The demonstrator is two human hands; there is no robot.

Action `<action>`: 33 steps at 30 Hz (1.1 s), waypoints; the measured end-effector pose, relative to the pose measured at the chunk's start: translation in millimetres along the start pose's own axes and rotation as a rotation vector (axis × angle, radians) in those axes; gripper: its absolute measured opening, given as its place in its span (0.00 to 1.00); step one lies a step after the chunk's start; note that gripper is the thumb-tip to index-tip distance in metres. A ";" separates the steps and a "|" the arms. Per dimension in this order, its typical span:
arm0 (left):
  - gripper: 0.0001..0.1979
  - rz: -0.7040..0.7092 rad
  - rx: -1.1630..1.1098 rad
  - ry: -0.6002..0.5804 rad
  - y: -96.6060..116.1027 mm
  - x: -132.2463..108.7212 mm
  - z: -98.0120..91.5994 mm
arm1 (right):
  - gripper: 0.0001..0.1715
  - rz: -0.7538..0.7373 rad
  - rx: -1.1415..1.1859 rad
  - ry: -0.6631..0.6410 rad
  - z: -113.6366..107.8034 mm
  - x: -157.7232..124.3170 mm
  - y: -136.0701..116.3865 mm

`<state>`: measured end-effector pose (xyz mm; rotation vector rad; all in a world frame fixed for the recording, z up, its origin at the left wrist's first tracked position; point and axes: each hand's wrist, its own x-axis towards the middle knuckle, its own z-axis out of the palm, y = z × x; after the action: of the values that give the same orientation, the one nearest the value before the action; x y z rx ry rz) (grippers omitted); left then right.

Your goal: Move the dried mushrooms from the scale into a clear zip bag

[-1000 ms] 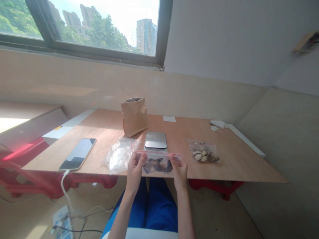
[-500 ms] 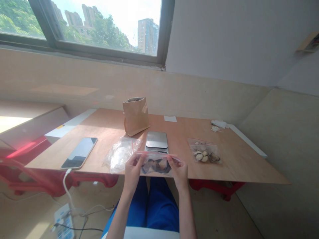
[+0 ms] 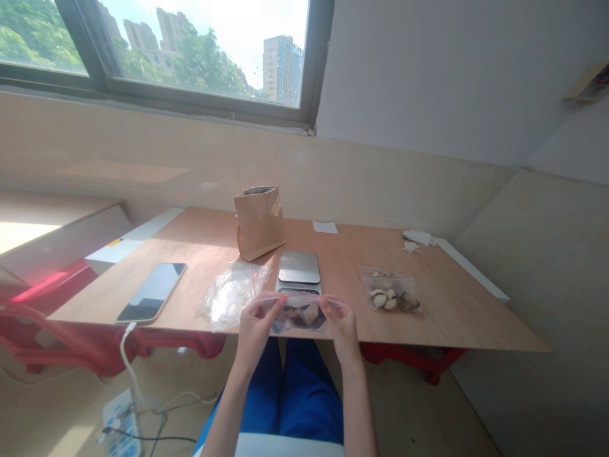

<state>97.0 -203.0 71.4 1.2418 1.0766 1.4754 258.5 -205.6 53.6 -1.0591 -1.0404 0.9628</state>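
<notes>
Above the front edge of the wooden surface [image 3: 200, 238], your left hand [image 3: 254, 327] and right hand [image 3: 343, 330] are holding a clear zip bag [image 3: 299, 315] by its top edge, just before a digital scale [image 3: 299, 268].

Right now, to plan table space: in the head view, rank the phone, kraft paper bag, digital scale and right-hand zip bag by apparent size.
Largest, unranked: phone and kraft paper bag. They look alike, and the phone sits nearer the camera.
Next: zip bag.
Smallest: digital scale, partly hidden.
</notes>
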 end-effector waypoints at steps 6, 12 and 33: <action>0.11 0.001 -0.002 0.010 -1.4 -0.7 -0.7 | 0.13 0.011 0.014 0.012 -0.7 0.4 0.8; 0.11 0.012 0.018 -0.015 0.0 -1.7 0.1 | 0.11 -0.013 -0.017 0.029 -3.2 -0.2 -1.4; 0.12 -0.117 -0.027 -0.216 0.5 -1.0 -5.9 | 0.09 -0.002 -0.060 -0.138 -0.1 -5.0 -4.5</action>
<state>91.2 -204.4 70.9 1.2651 0.9650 1.2330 257.9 -211.4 57.1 -1.0515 -1.1898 1.0195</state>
